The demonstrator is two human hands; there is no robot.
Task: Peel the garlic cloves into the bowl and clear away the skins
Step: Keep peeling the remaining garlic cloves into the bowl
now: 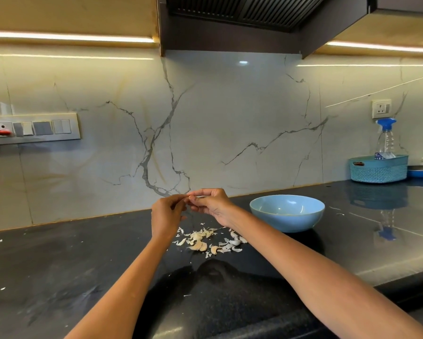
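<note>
Pinching garlic clove (189, 197) between both hands' fingers (181, 197)

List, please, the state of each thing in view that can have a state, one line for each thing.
left hand: raised, fingertips pinching something small, too small to tell
right hand: raised, pinching the same small thing
blue bowl: upright on the counter, inside looks empty
garlic cloves and skins: loose pile on the counter
spray bottle: upright in the basket
basket: upright

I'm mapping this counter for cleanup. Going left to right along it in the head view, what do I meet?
Switch panel → left hand → right hand → blue bowl → teal basket.
</note>
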